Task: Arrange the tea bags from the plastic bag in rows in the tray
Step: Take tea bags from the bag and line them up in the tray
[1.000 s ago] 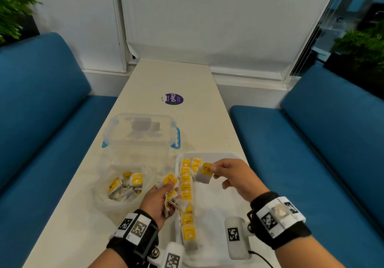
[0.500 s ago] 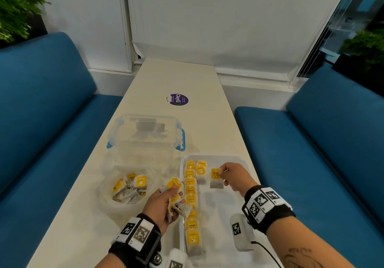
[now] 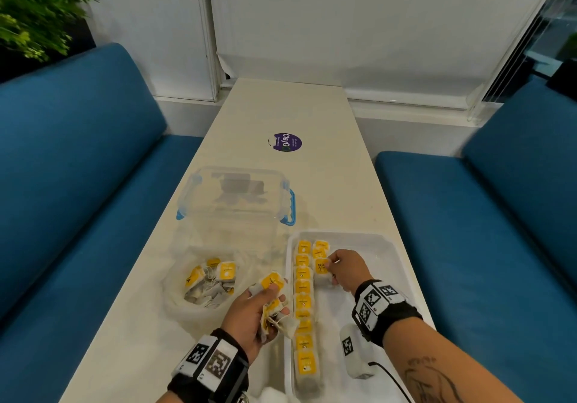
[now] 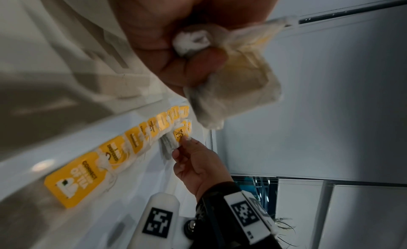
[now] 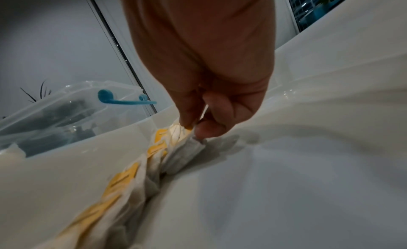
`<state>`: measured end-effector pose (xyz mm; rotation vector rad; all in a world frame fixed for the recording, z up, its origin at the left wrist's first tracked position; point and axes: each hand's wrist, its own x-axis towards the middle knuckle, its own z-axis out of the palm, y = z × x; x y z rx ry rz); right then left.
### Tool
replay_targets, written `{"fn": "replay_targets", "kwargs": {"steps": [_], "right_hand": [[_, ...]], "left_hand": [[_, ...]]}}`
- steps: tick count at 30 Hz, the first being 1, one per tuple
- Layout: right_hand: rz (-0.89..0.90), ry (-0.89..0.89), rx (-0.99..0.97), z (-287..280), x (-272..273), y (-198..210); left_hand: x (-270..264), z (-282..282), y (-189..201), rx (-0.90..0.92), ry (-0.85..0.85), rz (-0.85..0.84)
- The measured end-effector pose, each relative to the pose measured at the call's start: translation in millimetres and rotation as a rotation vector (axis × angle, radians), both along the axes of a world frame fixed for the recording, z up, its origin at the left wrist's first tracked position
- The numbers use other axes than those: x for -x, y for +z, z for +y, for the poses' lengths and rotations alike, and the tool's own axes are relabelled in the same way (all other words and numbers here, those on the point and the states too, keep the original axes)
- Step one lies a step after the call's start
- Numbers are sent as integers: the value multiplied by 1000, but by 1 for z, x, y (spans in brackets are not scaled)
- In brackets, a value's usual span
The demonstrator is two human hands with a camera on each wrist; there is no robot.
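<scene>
Lowering since the earlier frames, the right hand (image 3: 346,270) has brought its tea bag (image 3: 322,270) down from above the tray (image 3: 387,246) to the tray floor, where the bag now stands third in a short second row just right of the long first row (image 3: 303,305). Half a second ago the bag was only reaching the top of that row; a second ago it hung clear over the tray. The left hand (image 3: 253,316) has barely shifted and keeps its bundle.

In the right wrist view, thumb and forefinger pinch the yellow tag of the bag, the other fingers curled in behind, the palm turned down and the wrist angled toward 11 o'clock. The bag's paper body touches the tray floor and leans against its neighbour.

The left hand sits at 9 o'clock of the tray, just outside its left rim, fingers closed around a clutch of tea bags (image 3: 274,305), one yellow tag sticking up at 12 o'clock of the knuckles and strings dangling below. The two hands are apart, with the first row between them.

At 10 o'clock from the left hand lies the plastic bag (image 3: 187,305) with more tea bags inside. Beyond it, at 12 o'clock, stands a clear box (image 3: 235,196) with blue latches, and farther up the table (image 3: 312,115) a purple sticker (image 3: 285,142).
</scene>
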<state>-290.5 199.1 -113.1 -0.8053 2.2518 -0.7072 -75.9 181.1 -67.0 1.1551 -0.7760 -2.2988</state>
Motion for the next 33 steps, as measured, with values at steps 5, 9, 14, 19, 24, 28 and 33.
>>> {"fn": "replay_targets", "kwargs": {"steps": [5, 9, 14, 19, 24, 28, 33], "right_hand": [[29, -58, 0, -8, -1, -7], [31, -70, 11, -8, -2, -8], [6, -145, 108, 5, 3, 14], [-172, 146, 167, 33, -17, 75], [-261, 425, 252, 64, -51, 116], [-21, 538, 201, 74, -70, 115], [19, 472, 287, 78, -78, 101]], "left_hand": [[0, -3, -5, -10, 19, 13], [2, -3, -8, -29, 18, 27], [6, -3, -6, -11, 10, 19], [15, -3, -3, -17, 17, 57], [23, 0, 7, -17, 15, 90], [28, 4, 5, -32, 18, 112], [29, 9, 8, -100, 11, 114]]}}
